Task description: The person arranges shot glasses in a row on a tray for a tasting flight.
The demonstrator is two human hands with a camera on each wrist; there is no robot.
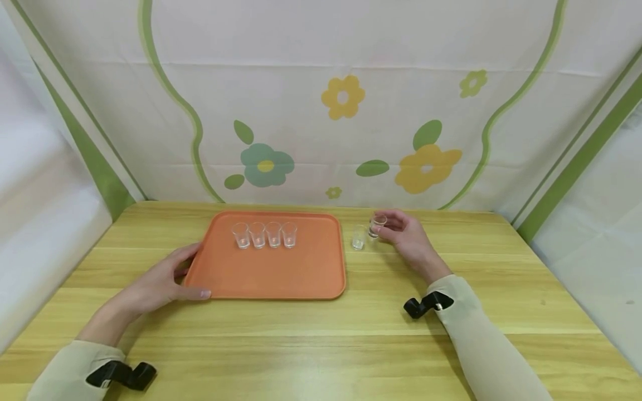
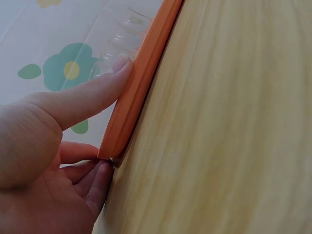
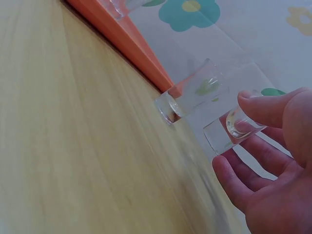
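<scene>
My right hand pinches a small clear shot glass between thumb and fingers, to the right of the tray. In the right wrist view this glass looks raised a little off the table. Just left of it, a second shot glass stands upright on the wood. Several matching glasses stand in a row on the orange tray, towards its back. My left hand grips the tray's front left corner, thumb along the front edge and fingers at the left side, partly hidden.
The wooden table carries the tray left of centre, flat on its top. Behind it hangs a pale cloth with printed flowers, and more cloth encloses both sides. A black wrist camera sits on the right sleeve, another on the left.
</scene>
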